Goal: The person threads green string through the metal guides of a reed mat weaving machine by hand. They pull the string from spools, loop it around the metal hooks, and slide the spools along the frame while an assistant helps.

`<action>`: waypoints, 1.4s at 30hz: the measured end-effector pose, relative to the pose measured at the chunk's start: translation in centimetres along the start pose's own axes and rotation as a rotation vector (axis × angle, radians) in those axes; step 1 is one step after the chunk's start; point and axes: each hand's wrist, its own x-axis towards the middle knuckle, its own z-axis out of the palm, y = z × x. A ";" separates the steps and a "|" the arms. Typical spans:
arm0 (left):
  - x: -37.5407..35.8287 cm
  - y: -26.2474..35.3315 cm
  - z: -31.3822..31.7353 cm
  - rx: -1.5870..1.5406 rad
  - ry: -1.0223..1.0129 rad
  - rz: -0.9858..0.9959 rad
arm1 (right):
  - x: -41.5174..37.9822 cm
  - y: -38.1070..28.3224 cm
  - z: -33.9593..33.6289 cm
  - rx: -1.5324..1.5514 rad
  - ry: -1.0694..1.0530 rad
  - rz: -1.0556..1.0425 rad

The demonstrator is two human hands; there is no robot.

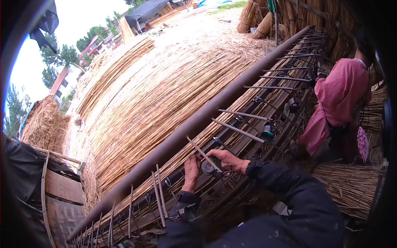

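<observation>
My right hand [228, 160] has its fingers bent over a dark round spool [208, 167] beside a thin metal rod [202, 153] of the long frame. Just left of it, my left hand [191, 172] is closed at the fingertips, close to the reeds [182, 159] and the spool's edge. What those fingertips pinch, if anything, is too small to make out. The reeds lie lengthwise along the frame below a thick brown pipe [173, 149]. Rods stick out from the frame in a row, with more spools such as a green one [268, 134] to the right.
A person in a pink top [341, 93] stands at the frame on the right. Beyond the pipe spreads a wide sheet of reeds [157, 91]. Reed bundles [306, 16] stand at the back right, and cut reeds [349, 188] are piled at lower right.
</observation>
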 end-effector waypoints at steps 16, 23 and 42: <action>9.8 -3.7 -1.3 0.555 0.065 0.285 | -11.2 -1.0 -9.8 0.700 0.738 0.424; 10.7 -4.6 -0.5 0.385 -0.031 0.248 | -13.2 2.6 -11.3 0.651 0.903 0.383; 5.9 -4.4 3.7 0.753 0.531 0.833 | -18.6 -16.7 -7.1 1.020 0.695 0.446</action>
